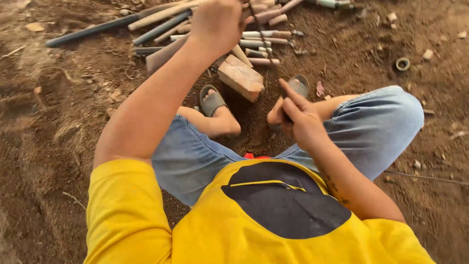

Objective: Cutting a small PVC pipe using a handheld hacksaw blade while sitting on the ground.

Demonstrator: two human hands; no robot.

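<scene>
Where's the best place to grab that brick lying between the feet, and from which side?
Likely from above, across the two long sides of the brick. It lies flat and skewed on the dirt, top face open. The pipe pieces crowd its far end, so close the hand around its nearer half.

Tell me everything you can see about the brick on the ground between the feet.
The brick is a reddish-tan block, looking like fired clay, with worn, dusty faces and chipped edges. It lies tilted on loose brown soil, just ahead of the two sandalled feet and in front of a heap of cut pipe pieces. One pale piece seems to lean against its far end. Neither hand touches it.
</scene>
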